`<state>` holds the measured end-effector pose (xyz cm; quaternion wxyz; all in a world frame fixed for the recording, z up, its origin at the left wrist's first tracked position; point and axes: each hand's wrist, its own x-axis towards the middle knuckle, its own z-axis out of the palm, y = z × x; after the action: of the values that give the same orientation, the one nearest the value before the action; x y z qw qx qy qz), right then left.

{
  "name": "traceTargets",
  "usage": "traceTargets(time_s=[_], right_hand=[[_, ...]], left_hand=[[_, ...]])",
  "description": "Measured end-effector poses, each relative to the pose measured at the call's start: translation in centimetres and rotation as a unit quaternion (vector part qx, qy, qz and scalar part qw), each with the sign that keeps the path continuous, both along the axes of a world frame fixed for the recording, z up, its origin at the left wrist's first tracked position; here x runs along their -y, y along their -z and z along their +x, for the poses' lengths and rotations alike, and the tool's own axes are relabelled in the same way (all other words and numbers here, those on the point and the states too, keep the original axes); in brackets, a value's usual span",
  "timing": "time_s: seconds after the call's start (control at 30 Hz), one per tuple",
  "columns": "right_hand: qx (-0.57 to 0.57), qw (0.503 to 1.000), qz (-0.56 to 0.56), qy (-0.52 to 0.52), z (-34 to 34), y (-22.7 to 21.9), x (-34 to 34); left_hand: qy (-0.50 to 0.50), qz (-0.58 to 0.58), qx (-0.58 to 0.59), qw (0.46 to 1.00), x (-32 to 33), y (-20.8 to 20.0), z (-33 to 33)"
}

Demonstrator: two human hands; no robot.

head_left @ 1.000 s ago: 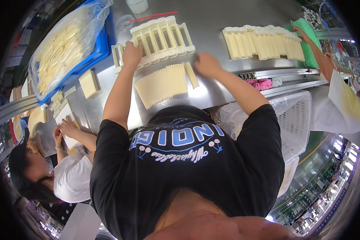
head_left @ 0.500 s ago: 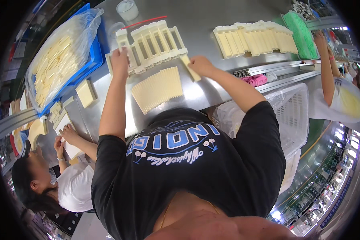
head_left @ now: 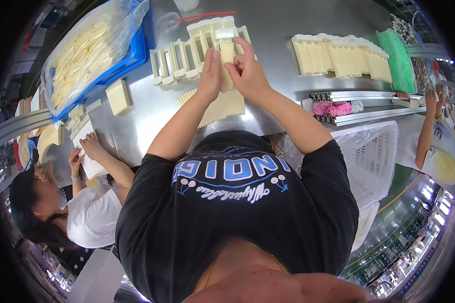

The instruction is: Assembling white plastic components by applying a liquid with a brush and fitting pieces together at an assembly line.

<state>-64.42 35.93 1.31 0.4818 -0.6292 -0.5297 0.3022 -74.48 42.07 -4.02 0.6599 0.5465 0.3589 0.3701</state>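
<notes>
While I watch through the head camera, a cream frame (head_left: 225, 34) with a slat (head_left: 227, 53) along it sits between both hands, above the row of open frames (head_left: 210, 24). My right hand (head_left: 246, 68) is clamped on it, thumb on the slat and index finger near the white end; my left hand (head_left: 212, 76) grips its left side, some fingers hidden. I judge the slat could skew if that thumb presses off-centre, and a loose left grip could let the piece drop onto the fanned slats (head_left: 222, 107) just below. The metal tabletop (head_left: 278, 30) is glossy, so knocked parts might slide. A blue crate (head_left: 138, 48) stands left, a cream row (head_left: 338, 56) and green block (head_left: 397, 60) right; a co-worker (head_left: 93, 217) in white works nearby at the left.
</notes>
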Motion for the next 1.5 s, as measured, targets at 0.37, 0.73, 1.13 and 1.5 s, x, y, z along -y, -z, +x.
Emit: traceTargets(time_s=[0.37,0.73,1.13,1.5], right_hand=[[0.157,0.984,0.077,-0.025,0.7,0.0,-0.2],[0.261,0.964,0.018,0.039,7.5,0.7,-0.5],[0.475,0.791,-0.333,0.198,25.3,7.3,3.5],[0.416,0.85,-0.323,0.002,14.7,5.4,0.7]], left_hand=[[-0.011,0.015,0.036,0.999,0.6,-1.3,0.9],[0.136,-0.174,0.14,0.965,1.1,-2.7,3.6],[0.02,-0.13,-0.033,0.991,-3.6,1.3,-2.1],[-0.157,0.16,-0.31,0.924,-9.3,6.3,-5.4]])
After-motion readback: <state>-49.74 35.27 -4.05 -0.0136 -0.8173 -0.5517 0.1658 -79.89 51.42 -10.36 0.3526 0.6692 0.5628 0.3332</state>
